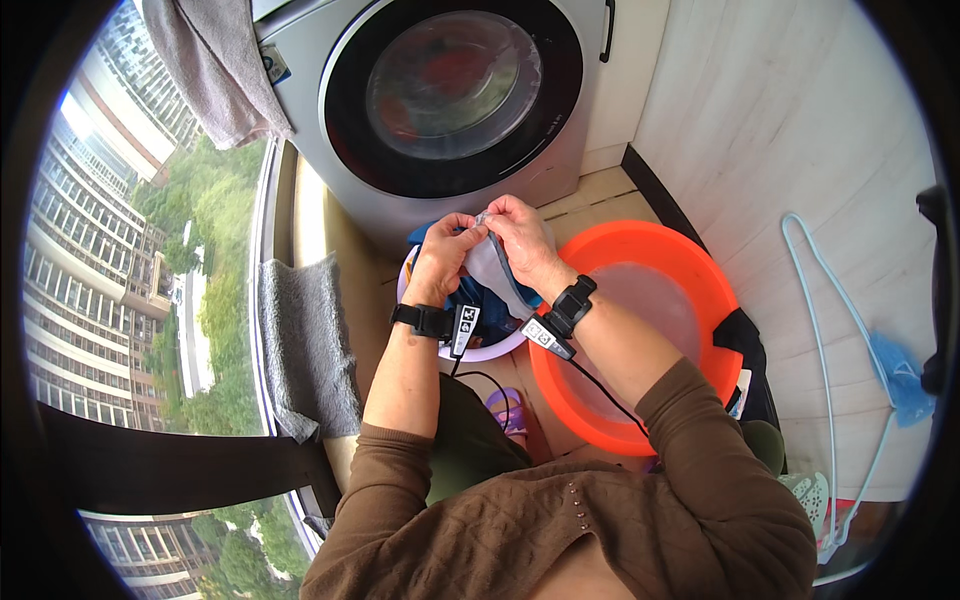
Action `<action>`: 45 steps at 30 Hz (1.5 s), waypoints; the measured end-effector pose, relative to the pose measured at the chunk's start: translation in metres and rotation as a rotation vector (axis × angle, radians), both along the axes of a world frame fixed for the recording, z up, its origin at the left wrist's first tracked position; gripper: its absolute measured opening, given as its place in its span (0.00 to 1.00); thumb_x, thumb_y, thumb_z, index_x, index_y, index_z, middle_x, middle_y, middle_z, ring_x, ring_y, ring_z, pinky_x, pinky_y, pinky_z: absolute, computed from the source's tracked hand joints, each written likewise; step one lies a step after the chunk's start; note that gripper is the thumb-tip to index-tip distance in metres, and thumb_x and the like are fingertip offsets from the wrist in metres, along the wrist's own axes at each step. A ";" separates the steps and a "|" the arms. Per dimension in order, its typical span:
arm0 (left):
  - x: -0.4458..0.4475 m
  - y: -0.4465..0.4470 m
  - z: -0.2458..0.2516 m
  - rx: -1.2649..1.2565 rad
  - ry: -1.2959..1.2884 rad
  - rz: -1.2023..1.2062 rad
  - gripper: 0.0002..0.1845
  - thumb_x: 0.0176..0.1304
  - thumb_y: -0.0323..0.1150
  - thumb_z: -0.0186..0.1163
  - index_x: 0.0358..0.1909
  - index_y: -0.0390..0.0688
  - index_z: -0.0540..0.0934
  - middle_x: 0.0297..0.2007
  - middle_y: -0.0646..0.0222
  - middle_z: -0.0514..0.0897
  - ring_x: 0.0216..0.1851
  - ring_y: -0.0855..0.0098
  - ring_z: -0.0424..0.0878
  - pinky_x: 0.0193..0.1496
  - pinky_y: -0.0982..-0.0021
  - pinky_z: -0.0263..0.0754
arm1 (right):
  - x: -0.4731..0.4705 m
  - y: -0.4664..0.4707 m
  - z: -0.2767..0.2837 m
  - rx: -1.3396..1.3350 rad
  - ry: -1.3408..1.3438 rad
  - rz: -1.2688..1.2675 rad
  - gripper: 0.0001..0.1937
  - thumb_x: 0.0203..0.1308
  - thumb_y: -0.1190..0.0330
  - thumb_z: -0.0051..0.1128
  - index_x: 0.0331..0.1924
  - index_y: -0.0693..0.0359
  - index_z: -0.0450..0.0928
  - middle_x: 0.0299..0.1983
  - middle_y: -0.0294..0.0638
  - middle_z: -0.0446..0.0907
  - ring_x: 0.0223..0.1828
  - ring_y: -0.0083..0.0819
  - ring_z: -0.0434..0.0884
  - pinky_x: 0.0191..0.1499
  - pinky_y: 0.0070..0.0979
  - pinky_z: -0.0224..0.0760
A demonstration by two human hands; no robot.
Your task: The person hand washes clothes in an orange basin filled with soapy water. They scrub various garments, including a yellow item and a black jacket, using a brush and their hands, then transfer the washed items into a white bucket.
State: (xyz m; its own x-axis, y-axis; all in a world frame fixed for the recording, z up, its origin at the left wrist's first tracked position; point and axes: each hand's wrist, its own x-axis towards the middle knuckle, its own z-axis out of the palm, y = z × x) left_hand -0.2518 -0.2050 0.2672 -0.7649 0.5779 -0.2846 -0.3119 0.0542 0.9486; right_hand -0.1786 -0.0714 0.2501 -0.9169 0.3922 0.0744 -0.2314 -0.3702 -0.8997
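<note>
A pale cloth garment with a dark edge (491, 270) hangs from both hands above a light purple basin (504, 349). My left hand (444, 257) pinches its top between thumb and fingers, and my right hand (523, 236) pinches it close beside, the fingertips almost meeting. Dark blue clothes (480, 304) lie in the purple basin under the hands. Just right of it stands an orange basin (637, 236) holding cloudy, whitish water (645, 300). Each wrist wears a black strap with a tag and cable.
A front-loading washing machine (455, 82) stands ahead. Grey towels hang at upper left (217, 67) and over the window ledge (311, 345). A light blue hanger (825, 360) is on the right, by the wall. A foot in a purple sandal (510, 412) is below the basins.
</note>
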 end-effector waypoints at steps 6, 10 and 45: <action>0.005 0.001 0.003 0.068 -0.039 0.138 0.09 0.71 0.35 0.65 0.46 0.43 0.78 0.36 0.71 0.84 0.33 0.75 0.83 0.28 0.71 0.78 | -0.002 0.001 0.008 0.148 0.030 0.096 0.02 0.71 0.75 0.54 0.40 0.58 0.75 0.39 0.31 0.80 0.41 0.15 0.76 0.45 0.17 0.70; 0.001 0.001 -0.003 0.084 -0.151 0.078 0.14 0.75 0.41 0.61 0.47 0.39 0.79 0.39 0.68 0.84 0.40 0.71 0.84 0.39 0.66 0.83 | -0.003 -0.001 0.011 -0.102 0.086 0.134 0.02 0.70 0.76 0.54 0.38 0.60 0.75 0.37 0.30 0.78 0.38 0.16 0.73 0.44 0.18 0.69; -0.059 -0.026 -0.026 0.505 -0.234 0.634 0.07 0.72 0.32 0.59 0.44 0.40 0.81 0.38 0.67 0.85 0.39 0.64 0.84 0.41 0.57 0.81 | 0.116 0.082 -0.066 0.333 -0.441 0.328 0.07 0.74 0.72 0.52 0.51 0.58 0.76 0.52 0.34 0.76 0.47 0.24 0.79 0.50 0.25 0.76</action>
State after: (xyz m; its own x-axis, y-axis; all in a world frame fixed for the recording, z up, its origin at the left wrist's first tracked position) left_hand -0.3113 -0.2308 0.2411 -0.9409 0.1593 -0.2989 -0.3318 -0.6107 0.7190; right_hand -0.0625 0.0107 0.1838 -0.9575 0.1068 -0.2679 0.2647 -0.0436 -0.9634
